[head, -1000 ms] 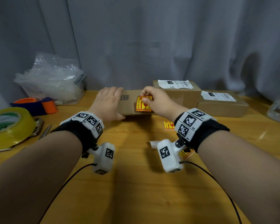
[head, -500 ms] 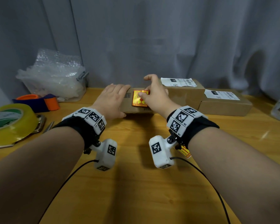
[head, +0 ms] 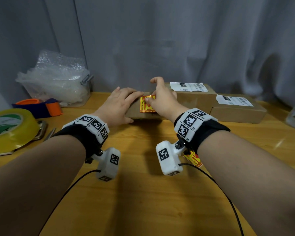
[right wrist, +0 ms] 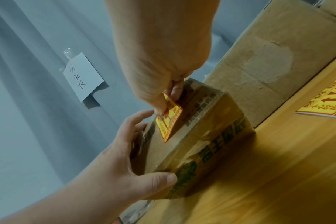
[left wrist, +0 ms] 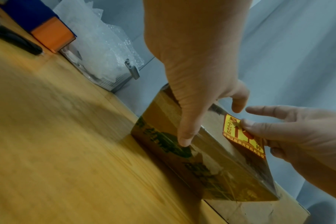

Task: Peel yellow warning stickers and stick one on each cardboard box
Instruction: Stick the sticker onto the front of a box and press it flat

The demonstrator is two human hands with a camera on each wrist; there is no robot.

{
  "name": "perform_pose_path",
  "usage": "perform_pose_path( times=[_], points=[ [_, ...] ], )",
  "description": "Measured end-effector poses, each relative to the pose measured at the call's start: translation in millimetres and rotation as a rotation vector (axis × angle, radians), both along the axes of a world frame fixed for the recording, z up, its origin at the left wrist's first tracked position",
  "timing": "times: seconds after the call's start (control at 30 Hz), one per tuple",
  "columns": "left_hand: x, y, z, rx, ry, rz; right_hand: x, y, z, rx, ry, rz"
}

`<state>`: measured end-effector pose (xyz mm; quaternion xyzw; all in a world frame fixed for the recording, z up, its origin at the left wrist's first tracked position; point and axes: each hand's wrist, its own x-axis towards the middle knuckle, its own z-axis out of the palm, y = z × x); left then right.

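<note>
My left hand (head: pixel 119 106) clamps the left end of the small box (head: pixel 134 110), fingers over the top, thumb on the front. The box lies crosswise to me. The yellow sticker (head: pixel 147 106) sits mid-top, its far edge pinched by my right hand (head: pixel 163 101), the nearer one.

The right hand (head: pixel 162 103) hides the taped box's (head: pixel 134 114) right end; in front of it, a wrist camera (head: pixel 168 157) masks most of a sticker sheet (head: pixel 193 158).

A pale wooden table (head: pixel 143 201) is carrying a yellow tape roll (head: pixel 8 128) at left, a blue-and-orange tape dispenser (head: pixel 39 107) and a clear plastic bin of bubble wrap (head: pixel 58 87) at upper left. A small tape-wrapped brown cardboard box (head: pixel 136 114) is sitting at centre, with a labelled brown cardboard box (head: pixel 194 99) and a second labelled brown cardboard box (head: pixel 237 113) to its right. A yellow sticker sheet (head: pixel 193 159) is lying just below centre.
</note>
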<state>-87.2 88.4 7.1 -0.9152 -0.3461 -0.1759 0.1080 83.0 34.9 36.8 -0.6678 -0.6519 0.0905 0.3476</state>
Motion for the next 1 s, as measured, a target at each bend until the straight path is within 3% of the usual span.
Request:
perform_pose_path(
  times=[0.5,0.63,0.8,1.0],
  points=[
    [-1.4,4.7,-0.5,-0.005,0.018,0.000,-2.5,3.6,-3.0,0.050,-0.027,-0.059],
    [-0.9,5.6,-0.8,-0.001,0.002,-0.001,-6.6,4.2,-7.6,0.089,-0.162,-0.108],
    [0.1,7.0,-0.7,-0.013,-0.024,0.014,-6.8,4.3,-17.6,0.026,-0.276,-0.030],
    [0.5,4.5,-3.4,0.003,-0.032,0.010,-7.6,10.0,-10.9,0.113,-0.179,-0.133]
  ],
)
